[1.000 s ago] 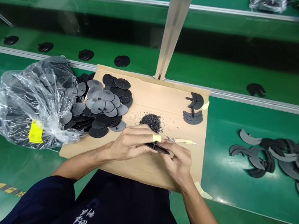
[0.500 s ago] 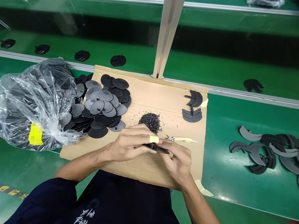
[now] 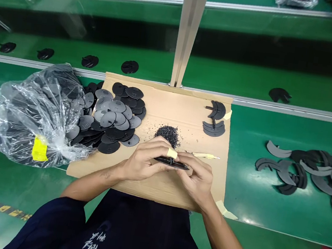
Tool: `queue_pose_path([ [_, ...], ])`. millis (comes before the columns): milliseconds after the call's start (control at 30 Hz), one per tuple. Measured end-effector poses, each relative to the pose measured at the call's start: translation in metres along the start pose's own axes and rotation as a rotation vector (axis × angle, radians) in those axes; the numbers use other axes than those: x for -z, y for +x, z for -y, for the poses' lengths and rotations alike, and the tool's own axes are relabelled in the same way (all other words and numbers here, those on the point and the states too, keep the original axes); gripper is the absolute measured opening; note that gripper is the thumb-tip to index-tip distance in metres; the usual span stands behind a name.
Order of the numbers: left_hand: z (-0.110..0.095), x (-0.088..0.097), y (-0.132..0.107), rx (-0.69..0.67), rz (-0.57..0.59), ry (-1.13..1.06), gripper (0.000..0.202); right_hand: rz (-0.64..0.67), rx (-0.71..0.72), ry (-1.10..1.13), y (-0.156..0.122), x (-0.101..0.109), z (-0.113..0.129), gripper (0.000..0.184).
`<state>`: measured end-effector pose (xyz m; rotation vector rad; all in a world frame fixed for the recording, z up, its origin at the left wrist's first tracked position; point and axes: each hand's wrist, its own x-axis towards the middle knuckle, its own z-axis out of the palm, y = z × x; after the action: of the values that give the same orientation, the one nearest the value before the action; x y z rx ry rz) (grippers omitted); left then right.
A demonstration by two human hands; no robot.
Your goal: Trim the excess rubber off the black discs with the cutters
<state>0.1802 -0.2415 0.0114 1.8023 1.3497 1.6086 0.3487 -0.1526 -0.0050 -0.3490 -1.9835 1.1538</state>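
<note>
Between my two hands is a thin black plastic disc (image 3: 173,164), seen nearly edge-on, with a small raised part on its upper side. My left hand (image 3: 148,159) grips its left end, a strip of yellow tape around one fingertip. The fingers of my right hand (image 3: 197,174) pinch its right end. Just beyond them lies a heap of small black bits (image 3: 167,135) on the cardboard sheet (image 3: 171,104). A thin tool with a yellow-wrapped handle (image 3: 205,155) rests near my right fingers, its left end partly hidden.
Many black oval discs (image 3: 116,117) are piled at the left, beside a clear plastic bag (image 3: 37,114) of more. Curved black parts (image 3: 213,127) sit at the cardboard's right, with others (image 3: 317,170) on the green bench. A metal post (image 3: 188,33) rises behind. Discs (image 3: 90,61) lie along the green strip beyond.
Both hands keep hold of the black disc, which has tilted slightly so more of its left part and raised piece shows. The discs on the far strip have shifted slightly left.
</note>
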Motion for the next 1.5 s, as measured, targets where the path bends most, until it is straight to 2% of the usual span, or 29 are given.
queue_pose_path([
  [100,-0.001,0.002,0.002,-0.009,0.024,0.050,0.009,-0.058,0.051,-0.054,0.001,0.004,0.004,0.023],
  [167,-0.002,0.006,0.005,-0.019,0.086,0.048,0.008,-0.050,0.096,-0.071,0.002,0.007,0.007,0.021],
  [267,-0.003,0.011,0.009,-0.011,0.206,-0.042,0.011,0.007,0.143,-0.056,0.000,0.010,0.010,0.019],
  [333,-0.003,0.013,0.010,0.016,0.242,-0.118,0.012,-0.004,0.176,-0.076,-0.002,0.010,0.012,0.024],
  [433,0.000,0.011,0.007,0.040,0.192,-0.202,0.016,-0.014,0.253,-0.210,-0.005,0.012,0.013,0.035],
  [567,0.004,0.008,0.003,-0.014,0.101,-0.220,0.022,-0.003,0.318,-0.363,-0.007,0.016,0.014,0.039],
  [633,0.005,0.010,0.004,-0.018,0.131,-0.257,0.028,-0.001,0.316,-0.384,-0.007,0.019,0.015,0.039],
  [733,0.005,0.015,0.007,0.057,0.197,-0.354,0.040,0.021,0.296,-0.360,-0.004,0.021,0.016,0.038],
  [867,0.006,0.020,0.010,0.152,0.241,-0.419,0.027,0.055,0.284,-0.289,0.001,0.023,0.017,0.030],
  [933,0.008,0.019,0.010,0.172,0.268,-0.447,0.030,0.056,0.280,-0.275,0.001,0.023,0.017,0.028],
  [1067,0.010,0.013,0.008,0.088,0.252,-0.423,0.041,0.012,0.318,-0.332,-0.002,0.022,0.015,0.031],
  [1167,0.010,0.008,0.005,-0.044,0.151,-0.217,0.022,0.027,0.329,-0.385,-0.004,0.025,0.011,0.035],
  [1267,0.012,0.009,0.003,-0.158,0.047,-0.004,0.017,0.131,0.254,-0.500,-0.010,0.037,-0.002,0.042],
  [1400,0.015,0.016,0.003,-0.225,-0.047,0.160,0.020,0.217,-0.019,-0.790,-0.029,0.061,-0.027,0.065],
  [1500,0.016,0.020,0.003,-0.253,-0.064,0.221,0.022,0.277,-0.157,-0.915,-0.043,0.072,-0.037,0.065],
])
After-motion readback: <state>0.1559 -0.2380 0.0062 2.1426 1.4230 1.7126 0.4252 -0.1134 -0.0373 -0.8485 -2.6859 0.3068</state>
